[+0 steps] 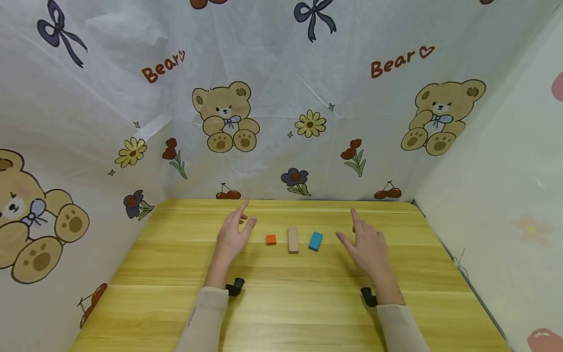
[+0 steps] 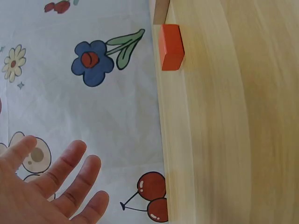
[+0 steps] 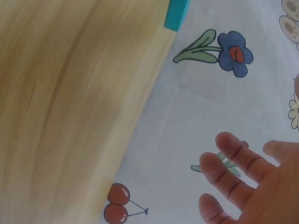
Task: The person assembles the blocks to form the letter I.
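Three small blocks lie in a row on the wooden table between my hands. Leftmost is an orange block (image 1: 270,240), short and nearly square from above. A longer plain wood block (image 1: 293,240) lies in the middle, and a blue block (image 1: 315,241), slightly tilted, is on the right. My left hand (image 1: 233,233) hovers to the left of the orange block, fingers extended and holding nothing. To the right of the blue block my right hand (image 1: 366,247) is held the same way, fingers spread. The orange block (image 2: 171,47) shows large in the left wrist view; a blue end (image 3: 177,15) appears in the right.
The yellow wood-grain table (image 1: 290,313) ends at a back edge against a white cloth (image 1: 272,171) printed with bears, flowers and cherries. A pale wall sheet (image 1: 497,195) stands on the right. Each wrist carries a black mount (image 1: 235,287).
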`<state>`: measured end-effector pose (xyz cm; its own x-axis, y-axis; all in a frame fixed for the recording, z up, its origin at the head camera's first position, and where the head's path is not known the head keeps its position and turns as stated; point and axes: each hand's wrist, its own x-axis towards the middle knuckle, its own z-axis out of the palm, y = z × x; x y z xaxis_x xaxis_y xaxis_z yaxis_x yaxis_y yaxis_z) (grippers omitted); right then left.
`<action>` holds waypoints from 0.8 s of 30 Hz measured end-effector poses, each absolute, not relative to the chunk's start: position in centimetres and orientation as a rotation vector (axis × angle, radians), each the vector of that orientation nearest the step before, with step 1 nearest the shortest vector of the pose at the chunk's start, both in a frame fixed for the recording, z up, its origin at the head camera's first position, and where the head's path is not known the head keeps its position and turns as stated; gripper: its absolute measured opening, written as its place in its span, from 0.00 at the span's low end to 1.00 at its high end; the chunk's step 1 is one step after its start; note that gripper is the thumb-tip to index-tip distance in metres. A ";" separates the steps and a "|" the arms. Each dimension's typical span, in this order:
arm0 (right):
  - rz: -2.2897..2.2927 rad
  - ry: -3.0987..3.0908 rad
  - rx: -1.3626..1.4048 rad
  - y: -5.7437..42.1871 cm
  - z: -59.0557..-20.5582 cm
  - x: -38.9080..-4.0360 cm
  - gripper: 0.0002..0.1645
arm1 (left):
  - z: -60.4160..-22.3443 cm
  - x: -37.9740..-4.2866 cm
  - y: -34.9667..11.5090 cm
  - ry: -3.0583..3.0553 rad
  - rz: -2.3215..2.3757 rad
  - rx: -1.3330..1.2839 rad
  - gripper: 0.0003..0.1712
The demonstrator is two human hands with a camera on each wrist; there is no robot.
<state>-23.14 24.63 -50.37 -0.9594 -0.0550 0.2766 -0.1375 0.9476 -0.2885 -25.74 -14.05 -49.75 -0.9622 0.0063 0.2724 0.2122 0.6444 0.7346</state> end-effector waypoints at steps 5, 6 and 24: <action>0.471 -2.824 0.149 24.2 -50.4 -23.3 0.56 | -49.9 -25.8 -13.4 -2.605 -1.276 -0.186 0.38; 0.489 -2.821 0.157 24.1 -50.3 -23.3 0.56 | -50.0 -25.8 -13.3 -2.599 -1.290 -0.189 0.38; 0.961 -2.799 0.210 21.9 -51.0 -23.3 0.49 | -50.7 -25.8 -11.1 -2.551 -1.474 -0.280 0.37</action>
